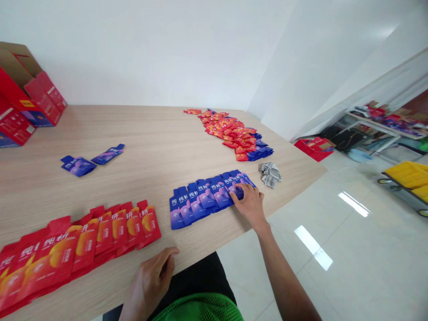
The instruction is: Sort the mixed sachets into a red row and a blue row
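My right hand is at the right end of an overlapping row of blue sachets printed with purple fruit. Its thumb and fingers curve around the end sachet, and the fingertips partly cover it. At the table's front edge rests my left hand, fingers loosely curled with nothing visible in them. To its left, a longer overlapping row of red sachets with orange fruit prints runs along the front edge, cut off by the frame.
Two blue sachets lie apart at centre left. A heap of red and blue sachets covers the back right, near a crumpled striped cloth. Open red cartons stand at the left. On the floor are a red crate and a yellow-topped cart.
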The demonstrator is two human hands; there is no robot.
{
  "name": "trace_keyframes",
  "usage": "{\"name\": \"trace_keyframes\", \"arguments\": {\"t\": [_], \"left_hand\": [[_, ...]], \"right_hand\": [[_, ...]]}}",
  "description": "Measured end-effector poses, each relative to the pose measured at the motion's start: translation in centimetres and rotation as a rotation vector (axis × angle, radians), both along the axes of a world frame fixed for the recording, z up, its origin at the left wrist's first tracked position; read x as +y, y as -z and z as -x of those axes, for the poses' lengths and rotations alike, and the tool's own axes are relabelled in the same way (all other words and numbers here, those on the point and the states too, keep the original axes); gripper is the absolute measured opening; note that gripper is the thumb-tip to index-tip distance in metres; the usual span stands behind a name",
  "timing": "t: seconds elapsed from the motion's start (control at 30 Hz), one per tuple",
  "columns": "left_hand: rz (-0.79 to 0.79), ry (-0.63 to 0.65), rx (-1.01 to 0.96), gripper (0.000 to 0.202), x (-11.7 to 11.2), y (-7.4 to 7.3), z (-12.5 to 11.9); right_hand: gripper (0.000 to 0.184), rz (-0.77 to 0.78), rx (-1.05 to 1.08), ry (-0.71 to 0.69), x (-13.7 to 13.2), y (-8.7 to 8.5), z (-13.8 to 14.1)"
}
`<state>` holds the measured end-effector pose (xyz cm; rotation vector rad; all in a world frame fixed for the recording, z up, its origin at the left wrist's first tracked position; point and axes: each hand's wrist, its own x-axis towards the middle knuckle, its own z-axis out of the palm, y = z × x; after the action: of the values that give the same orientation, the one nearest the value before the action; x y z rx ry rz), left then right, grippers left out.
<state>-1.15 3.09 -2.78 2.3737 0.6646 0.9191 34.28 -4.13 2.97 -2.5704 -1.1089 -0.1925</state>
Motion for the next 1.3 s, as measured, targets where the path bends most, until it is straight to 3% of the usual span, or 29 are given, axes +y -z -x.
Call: {"name": "trace_keyframes", "arguments": {"t": [0.17, 0.3, 0.4, 0.53, 0.6, 0.67, 0.8, 0.97, 1.17, 1.3], "left_hand": [[0.012, 0.026, 0.003, 0.028, -0.1, -0.3, 0.0], [0.015, 0.006, 0.003, 0.025, -0.6, -0.7, -0.1], [0.026, -0.007, 0.02, 0.028, -1.1, -1.1, -0.3], [0.05, -0.026, 0.053, 0.031, -1.5, -1.2, -0.4], [0.07, -0.022, 0.059, 0.03, -1.7, -0.8, -0.4], [0.085, -0.016, 0.063, 0.028, -1.9, -0.3, -0.5], [0.101, 0.014, 0.061, 0.028, -2.1, 1.1, -0.7], [0.121, 0.047, 0.062, 0.034, -2.1, 1.6, -0.8], [0.161, 0.036, 0.084, 0.035, -2.3, 0.6, -0.6], [0.125, 0.015, 0.099, 0.03, -2.2, 0.2, -0.5]], "right_hand": [[0.032, -0.05, -0.062, -0.043, 0.3, -1.3, 0.1], [0.024, -0.07, -0.047, -0.316, 4.3, -3.5, 0.7], [0.017, -0.052, 0.09, -0.677, 11.0, -5.1, 3.0], [0.02, 0.043, 0.232, -1.074, 23.0, -6.0, 10.0], [0.026, 0.095, 0.174, -1.146, 28.8, -5.6, 14.6], [0.042, 0.178, 0.059, -1.119, 33.9, -4.8, 18.9], [0.065, 0.257, -0.016, -1.103, 40.4, -2.9, 24.7], [0.061, 0.276, -0.02, -1.171, 43.0, -0.9, 25.0], [0.037, 0.279, -0.02, -1.172, 41.8, 0.0, 19.6], [0.03, 0.259, -0.018, -1.051, 39.6, 0.4, 15.3]]}}
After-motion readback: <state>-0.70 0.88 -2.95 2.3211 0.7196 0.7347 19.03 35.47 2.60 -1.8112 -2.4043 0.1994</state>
